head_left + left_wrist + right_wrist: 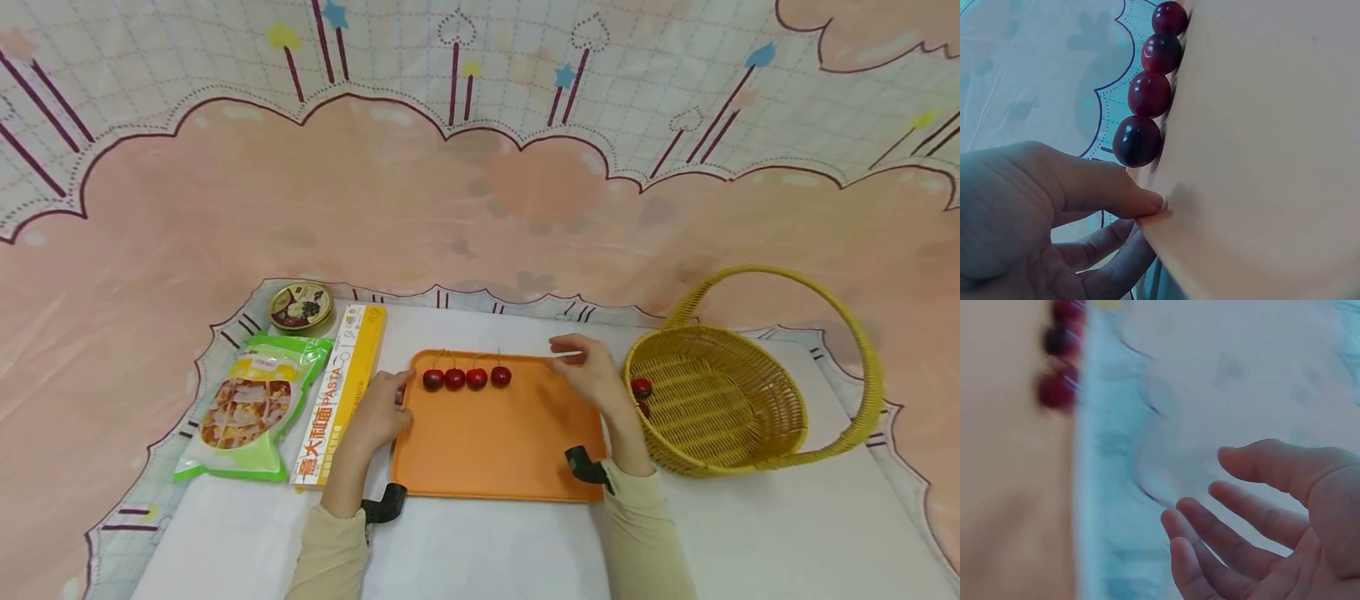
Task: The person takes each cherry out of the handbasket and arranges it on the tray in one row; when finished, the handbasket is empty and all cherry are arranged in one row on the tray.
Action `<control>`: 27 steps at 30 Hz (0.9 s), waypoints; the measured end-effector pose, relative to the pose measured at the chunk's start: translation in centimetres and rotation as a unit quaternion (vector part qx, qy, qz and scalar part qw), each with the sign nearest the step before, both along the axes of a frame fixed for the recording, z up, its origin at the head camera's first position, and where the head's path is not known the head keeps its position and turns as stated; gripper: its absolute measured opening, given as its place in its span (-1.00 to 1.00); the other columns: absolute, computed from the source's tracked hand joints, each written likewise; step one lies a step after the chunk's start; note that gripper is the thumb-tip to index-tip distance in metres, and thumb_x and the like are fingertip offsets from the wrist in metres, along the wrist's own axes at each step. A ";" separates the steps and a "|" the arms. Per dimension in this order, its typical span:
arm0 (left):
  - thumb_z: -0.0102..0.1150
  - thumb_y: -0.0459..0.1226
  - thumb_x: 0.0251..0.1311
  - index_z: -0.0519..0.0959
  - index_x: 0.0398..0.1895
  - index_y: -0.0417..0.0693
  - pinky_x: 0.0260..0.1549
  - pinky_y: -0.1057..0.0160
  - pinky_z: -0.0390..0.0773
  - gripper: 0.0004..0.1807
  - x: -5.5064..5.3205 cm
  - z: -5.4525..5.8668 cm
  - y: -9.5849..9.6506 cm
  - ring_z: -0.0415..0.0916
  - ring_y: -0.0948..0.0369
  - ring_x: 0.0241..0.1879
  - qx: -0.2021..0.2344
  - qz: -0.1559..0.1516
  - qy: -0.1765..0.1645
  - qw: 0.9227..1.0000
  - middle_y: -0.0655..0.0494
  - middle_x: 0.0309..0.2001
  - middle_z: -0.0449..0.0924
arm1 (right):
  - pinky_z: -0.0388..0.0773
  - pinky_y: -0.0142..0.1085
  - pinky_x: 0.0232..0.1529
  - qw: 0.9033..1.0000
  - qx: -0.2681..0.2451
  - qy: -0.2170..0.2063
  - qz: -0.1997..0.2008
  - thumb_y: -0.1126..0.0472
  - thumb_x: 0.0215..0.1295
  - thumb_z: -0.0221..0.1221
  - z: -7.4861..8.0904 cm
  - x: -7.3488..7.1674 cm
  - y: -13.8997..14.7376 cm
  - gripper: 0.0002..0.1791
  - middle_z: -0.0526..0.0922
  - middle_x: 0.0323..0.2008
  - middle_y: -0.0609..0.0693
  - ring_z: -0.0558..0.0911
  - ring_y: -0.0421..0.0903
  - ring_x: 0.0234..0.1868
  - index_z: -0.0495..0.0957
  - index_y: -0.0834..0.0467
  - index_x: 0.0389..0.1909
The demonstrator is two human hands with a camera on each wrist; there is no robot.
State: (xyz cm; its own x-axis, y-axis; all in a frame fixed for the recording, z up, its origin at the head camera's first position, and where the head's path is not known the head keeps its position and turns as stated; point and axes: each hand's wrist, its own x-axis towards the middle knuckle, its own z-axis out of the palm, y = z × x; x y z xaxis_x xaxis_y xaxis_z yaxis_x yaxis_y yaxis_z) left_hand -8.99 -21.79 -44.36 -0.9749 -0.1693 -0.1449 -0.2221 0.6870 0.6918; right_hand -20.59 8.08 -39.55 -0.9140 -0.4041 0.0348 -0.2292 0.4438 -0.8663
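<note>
An orange tray (495, 446) lies on the white tabletop, with several dark red cherries (454, 379) in a row along its far edge, toward the left. My left hand (381, 412) pinches the tray's left rim; in the left wrist view its thumb (1144, 203) is over the rim and the other fingers sit outside and below. Over the tray's far right corner is my right hand (592, 375), fingers spread and relaxed with nothing between them. In the right wrist view, the cherries (1057, 390) are blurred, to the left of the fingers.
To the right stands a yellow wicker basket (716, 462) with a tall handle; cherries (641, 388) show inside its left wall. On the left are a pasta box (341, 392), a green-edged food bag (255, 400) and a round tin (302, 307). A printed cloth hangs behind.
</note>
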 end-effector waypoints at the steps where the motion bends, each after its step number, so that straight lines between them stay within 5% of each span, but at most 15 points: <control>1: 0.16 -0.53 0.00 0.36 0.37 -0.28 -0.21 0.12 0.46 -0.28 0.0 0.0 -0.1 0.36 0.01 -0.15 0.000 0.000 0.002 1.000 -0.18 -0.03 0.39 | 0.60 -0.08 -0.08 1.000 0.004 0.014 -0.008 0.36 0.27 0.24 0.9 -0.2 0.9 -0.61 0.60 0.03 0.35 0.63 0.27 -0.02 0.55 0.38 0.11; 7: 0.16 -0.53 0.00 0.35 0.37 -0.31 -0.21 0.12 0.47 -0.28 0.1 0.1 -0.3 0.37 -0.01 -0.14 0.002 -0.004 0.001 1.000 -0.20 -0.02 0.39 | 0.51 -0.48 -0.21 0.996 0.047 0.029 -0.064 0.22 0.38 0.15 5.0 -1.5 7.2 -0.56 0.56 0.08 0.38 0.64 0.02 -0.09 0.51 0.43 0.16; 14: 0.15 -0.53 0.00 0.34 0.37 -0.32 -0.22 0.12 0.49 -0.27 0.2 0.4 -0.6 0.37 -0.02 -0.14 0.010 -0.003 -0.004 1.000 -0.20 -0.04 0.37 | 0.55 -0.43 -0.22 0.993 0.071 -0.040 -0.079 0.20 0.42 0.09 4.9 -3.4 11.8 -0.50 0.51 0.08 0.33 0.54 -0.40 -0.26 0.42 0.51 0.20; 18: 0.15 -0.53 0.01 0.34 0.37 -0.33 -0.23 0.12 0.46 -0.27 0.1 0.3 -0.7 0.36 -0.02 -0.16 0.004 -0.010 -0.001 1.000 -0.20 -0.08 0.37 | 0.61 -0.23 -0.10 0.987 0.100 -0.108 -0.062 0.18 0.43 0.08 4.0 -4.2 12.5 -0.47 0.54 0.07 0.28 0.60 -0.30 -0.24 0.38 0.52 0.23; 22: 0.15 -0.53 0.01 0.34 0.37 -0.33 -0.22 0.11 0.45 -0.28 0.1 0.3 -0.7 0.35 -0.01 -0.17 0.000 -0.013 0.001 1.000 -0.19 -0.09 0.37 | 0.56 -0.01 0.02 0.977 0.141 -0.160 -0.030 0.20 0.45 0.04 3.3 -4.8 12.8 -0.47 0.55 0.08 0.36 0.68 0.02 -0.13 0.36 0.54 0.24; 27: 0.14 -0.53 -0.01 0.34 0.37 -0.33 -0.18 0.09 0.45 -0.27 0.0 0.2 -0.4 0.36 -0.02 -0.15 0.000 -0.015 0.002 1.000 -0.20 -0.07 0.37 | 0.54 0.07 0.03 0.967 0.147 -0.206 -0.009 0.29 0.41 0.05 2.5 -4.8 13.0 -0.52 0.61 -0.02 0.30 0.66 0.15 -0.07 0.37 0.57 0.20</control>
State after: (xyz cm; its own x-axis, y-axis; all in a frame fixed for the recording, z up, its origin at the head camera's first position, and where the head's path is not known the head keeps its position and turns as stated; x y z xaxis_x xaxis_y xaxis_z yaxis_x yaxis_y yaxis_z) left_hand -8.96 -22.15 -44.14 -0.9800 -0.1407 -0.1407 -0.1990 0.6925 0.6935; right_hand -25.41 21.09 -37.04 -0.8322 -0.3252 -0.4492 0.1191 0.6863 -0.7175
